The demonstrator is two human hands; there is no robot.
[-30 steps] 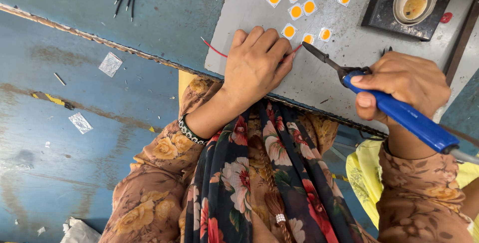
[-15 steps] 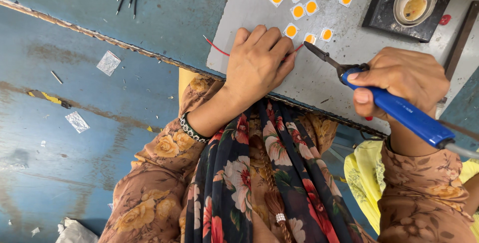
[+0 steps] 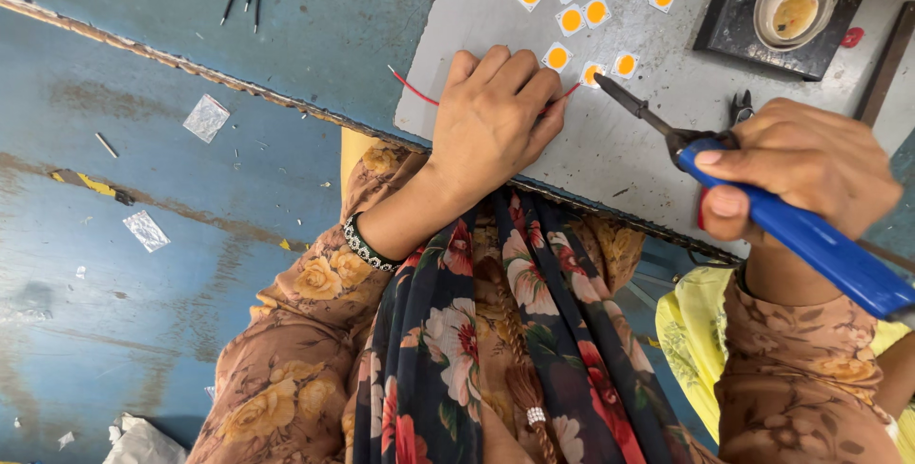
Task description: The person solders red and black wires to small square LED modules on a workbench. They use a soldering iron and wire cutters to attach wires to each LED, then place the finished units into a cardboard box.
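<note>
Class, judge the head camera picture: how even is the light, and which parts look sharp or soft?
Head view: light soft and even, no hard shadows or glare; left hand and soldering iron in the right hand sharp; floral cloth nearest the lens slightly soft.

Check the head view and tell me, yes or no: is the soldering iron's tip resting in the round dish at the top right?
No: the soldering iron, held in the right hand, points its tip at a small yellow square chip, away from the round dish.

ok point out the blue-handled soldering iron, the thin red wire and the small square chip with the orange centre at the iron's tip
blue-handled soldering iron [image 3: 810, 240], head view, on the blue grip below the right hand
thin red wire [image 3: 412, 88], head view, on the free end left of the left hand
small square chip with the orange centre [image 3: 592, 73], head view, on its orange middle
</note>
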